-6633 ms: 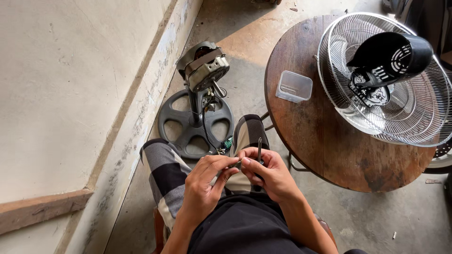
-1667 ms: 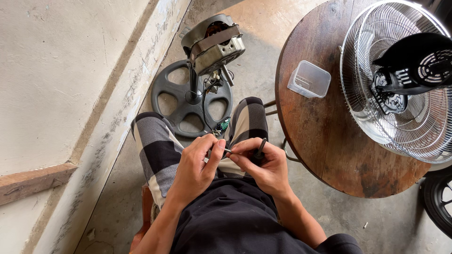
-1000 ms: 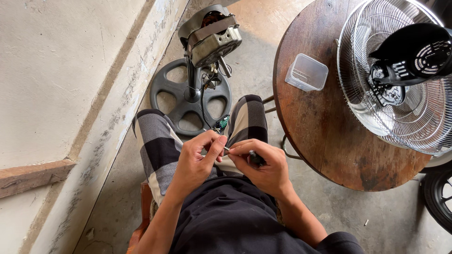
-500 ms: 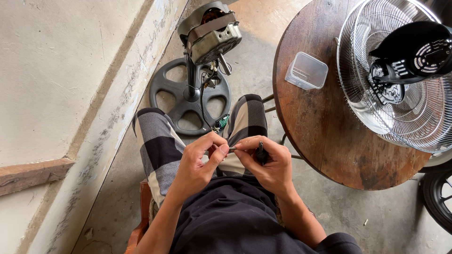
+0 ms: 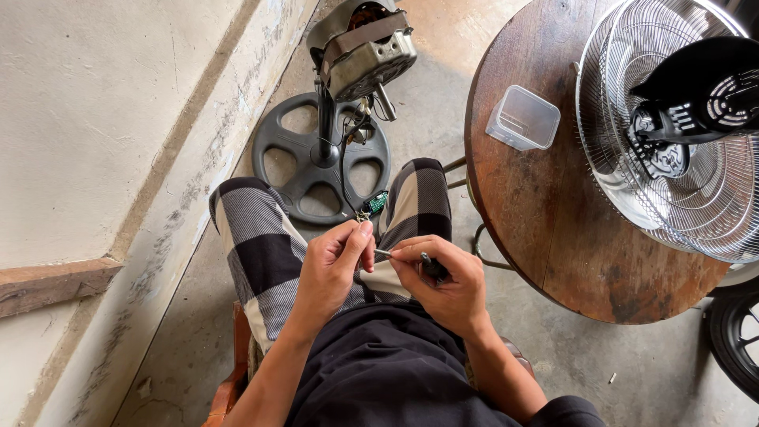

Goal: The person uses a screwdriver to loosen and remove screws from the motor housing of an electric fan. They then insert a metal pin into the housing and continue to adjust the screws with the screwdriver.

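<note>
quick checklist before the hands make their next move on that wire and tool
1. Left hand pinching the thin wire: ok.
2. Right hand gripping the dark-handled tool: ok.
3. Tool tip touching the wire end: cannot tell, too small.
4. Wire free of snags up to the fan motor: cannot tell.
5. Small green circuit board hanging clear of the fingers: ok.

Person, head view: left hand [image 5: 336,265] and right hand [image 5: 443,277] bare, no gloves, rings or watch seen. Forearms bare. Black top [image 5: 395,372]. Black, grey and white large-check shorts [image 5: 261,237] covering both thighs.
</note>
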